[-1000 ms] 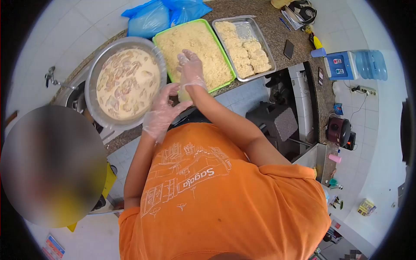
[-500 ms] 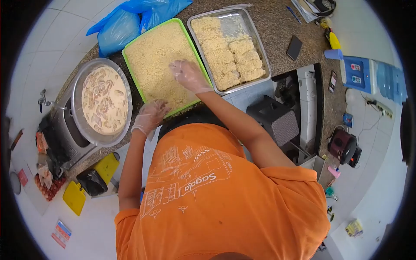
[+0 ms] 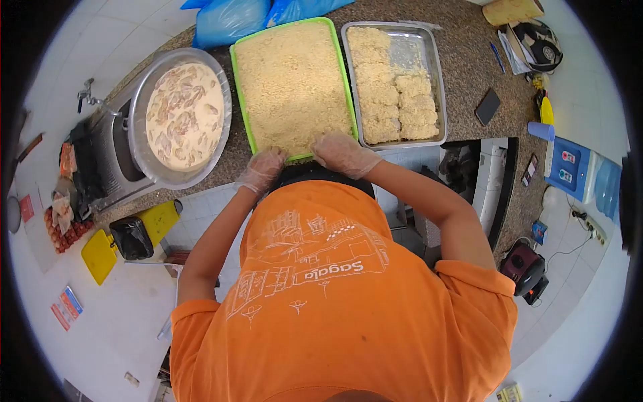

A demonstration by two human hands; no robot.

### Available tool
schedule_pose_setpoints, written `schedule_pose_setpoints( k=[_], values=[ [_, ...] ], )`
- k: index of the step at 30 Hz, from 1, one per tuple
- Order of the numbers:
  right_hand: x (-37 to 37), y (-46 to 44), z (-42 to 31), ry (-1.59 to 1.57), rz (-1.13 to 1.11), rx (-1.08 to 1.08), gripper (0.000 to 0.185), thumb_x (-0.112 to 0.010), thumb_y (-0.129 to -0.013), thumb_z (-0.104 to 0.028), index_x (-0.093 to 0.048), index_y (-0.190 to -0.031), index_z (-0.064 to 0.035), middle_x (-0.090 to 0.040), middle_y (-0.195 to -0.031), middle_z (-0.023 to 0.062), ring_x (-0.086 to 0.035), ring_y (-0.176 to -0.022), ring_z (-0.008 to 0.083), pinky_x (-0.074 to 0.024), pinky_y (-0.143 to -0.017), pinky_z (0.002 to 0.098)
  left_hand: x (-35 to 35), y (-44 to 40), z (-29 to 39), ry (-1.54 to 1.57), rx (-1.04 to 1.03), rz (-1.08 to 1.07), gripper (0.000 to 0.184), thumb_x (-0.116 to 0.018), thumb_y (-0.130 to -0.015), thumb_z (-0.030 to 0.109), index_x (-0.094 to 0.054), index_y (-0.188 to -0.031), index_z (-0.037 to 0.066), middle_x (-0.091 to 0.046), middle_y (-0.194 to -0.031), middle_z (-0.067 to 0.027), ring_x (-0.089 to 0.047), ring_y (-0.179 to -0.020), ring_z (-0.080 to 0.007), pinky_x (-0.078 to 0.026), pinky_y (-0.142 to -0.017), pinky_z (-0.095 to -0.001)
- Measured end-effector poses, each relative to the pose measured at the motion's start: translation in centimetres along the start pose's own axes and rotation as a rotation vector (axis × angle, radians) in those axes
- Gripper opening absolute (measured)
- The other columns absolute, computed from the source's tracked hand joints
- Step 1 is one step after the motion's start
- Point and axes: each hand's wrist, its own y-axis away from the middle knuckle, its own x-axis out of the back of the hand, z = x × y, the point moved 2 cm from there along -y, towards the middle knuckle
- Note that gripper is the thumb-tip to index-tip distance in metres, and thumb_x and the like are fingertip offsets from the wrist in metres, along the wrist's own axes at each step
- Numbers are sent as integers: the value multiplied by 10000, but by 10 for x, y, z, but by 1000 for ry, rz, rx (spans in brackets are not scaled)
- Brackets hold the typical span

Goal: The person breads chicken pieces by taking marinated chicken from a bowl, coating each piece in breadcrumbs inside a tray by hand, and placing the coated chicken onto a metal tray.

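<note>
A shallow green tray full of pale yellow crumbs lies in front of me. My left hand, in a clear plastic glove, is closed at the tray's near left corner with its fingers over the rim. Also gloved, my right hand has its fingers curled over the near rim, farther right, touching the crumbs. Right beside it stands a steel tray with several crumb-coated pieces in rows; its far right part shows bare metal.
At left, a large basin of meat pieces in creamy batter stands by the sink. Blue plastic bags lie behind the green tray. A phone and a blue cup are on the counter at right.
My right hand has drawn back from the middle of the crumbs to the near rim. My left hand stays by the near left corner. The whole view has shifted and turned slightly.
</note>
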Motion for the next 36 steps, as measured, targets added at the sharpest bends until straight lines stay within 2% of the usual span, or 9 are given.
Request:
schedule_pose_setpoints(
  k=[6, 9, 12, 22, 25, 28, 31, 34, 36],
  values=[
    [10, 7, -3, 79, -16, 34, 73, -573, -852, -55, -599, -911, -20, -626, -841, 173, -684, -797, 340, -553, -711, 452, -18, -1, -9, -12, 22, -35, 155, -552, -905, 79, -659, -1018, 92, -641, -962, -146, -682, -933, -323, -583, -748, -448],
    [36, -8, -21, 183, -24, -125, 86, -595, -829, -44, -635, -900, -18, -659, -891, 181, -683, -877, 332, -559, -703, 428, -10, 3, -8, -8, 25, 40, 135, -573, -882, 77, -646, -996, 85, -651, -930, -151, -688, -897, -337, -578, -737, -462],
    [9, 1, -8, 26, 90, -40, 101, -566, -832, -14, -594, -927, -30, -615, -847, 172, -660, -864, 341, -541, -750, 447, 7, 6, -9, -5, 11, 66, 124, -578, -872, 77, -638, -981, 78, -657, -903, -153, -694, -861, -348, -575, -723, -469],
    [12, 24, -23, 142, -72, -88, 100, -577, -834, -22, -615, -926, -27, -619, -853, 161, -658, -839, 337, -547, -712, 447, 12, 20, -11, 191, -176, -38, 107, -581, -867, 116, -658, -913, 56, -654, -851, -190, -692, -823, -378, -572, -679, -471],
    [27, 10, -25, 74, -47, -129, 94, -578, -838, -30, -618, -924, -30, -631, -847, 156, -668, -824, 332, -549, -697, 446, 6, 14, -17, 41, -48, 48, 125, -584, -856, 117, -686, -895, 58, -665, -859, -197, -694, -817, -397, -572, -698, -483],
    [-2, 15, -26, 159, 0, -10, 88, -578, -835, -39, -642, -896, -35, -659, -814, 165, -689, -796, 348, -552, -676, 457, 7, 13, -17, 146, -79, -167, 119, -591, -826, 76, -694, -884, 64, -682, -851, -175, -704, -784, -387, -580, -697, -488],
    [-4, 14, -12, 65, -31, -139, 83, -574, -832, -40, -652, -859, -34, -661, -796, 173, -695, -779, 352, -551, -665, 458, 15, 21, -20, 105, -45, -22, 118, -597, -816, 77, -691, -886, 68, -682, -828, -183, -705, -783, -393, -577, -709, -492],
    [-16, 7, -18, 209, -41, -77, 87, -568, -826, -30, -653, -841, -27, -656, -798, 183, -689, -783, 361, -550, -673, 466, 4, 20, -24, 153, -68, -73, 117, -599, -814, 81, -693, -884, 74, -690, -821, -189, -710, -795, -396, -576, -704, -498],
    [-11, 10, -12, 101, -64, -148, 89, -568, -823, -30, -653, -846, -20, -653, -793, 187, -685, -782, 369, -550, -683, 466, 1, 22, -28, 142, -43, -43, 115, -602, -813, 79, -693, -883, 76, -697, -827, -189, -713, -808, -398, -575, -705, -497]
  ],
)
